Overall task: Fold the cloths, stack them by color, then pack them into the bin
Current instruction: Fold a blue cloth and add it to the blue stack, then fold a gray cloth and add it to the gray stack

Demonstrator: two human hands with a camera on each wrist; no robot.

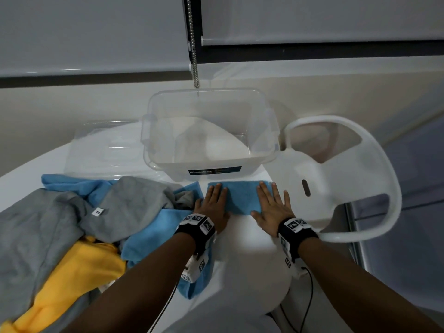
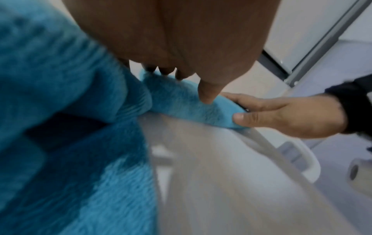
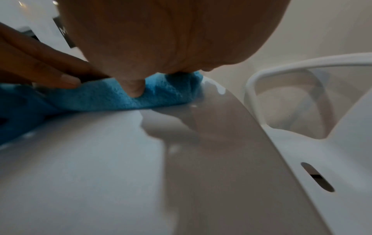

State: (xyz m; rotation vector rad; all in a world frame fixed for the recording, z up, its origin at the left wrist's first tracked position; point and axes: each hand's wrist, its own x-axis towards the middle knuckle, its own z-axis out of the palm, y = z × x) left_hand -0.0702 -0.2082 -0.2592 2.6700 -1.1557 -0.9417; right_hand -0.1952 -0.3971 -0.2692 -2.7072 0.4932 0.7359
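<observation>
A folded blue cloth (image 1: 241,197) lies flat on the white table (image 1: 249,239), just in front of the clear plastic bin (image 1: 209,133). My left hand (image 1: 213,203) presses its left end with straight fingers. My right hand (image 1: 272,205) lies flat on its right end, fingers spread. The left wrist view shows the same blue cloth (image 2: 181,101) with the right hand (image 2: 281,114) at its far end. In the right wrist view my thumb presses into the blue cloth (image 3: 112,97). To the left sits a loose heap of grey (image 1: 48,227), blue (image 1: 153,234) and yellow (image 1: 79,275) cloths.
The bin holds nothing and carries a dark label on its front wall. Its clear lid (image 1: 105,150) lies to the left behind the heap. A white chair (image 1: 341,179) stands close against the table's right edge. A bead chain (image 1: 194,42) hangs above the bin.
</observation>
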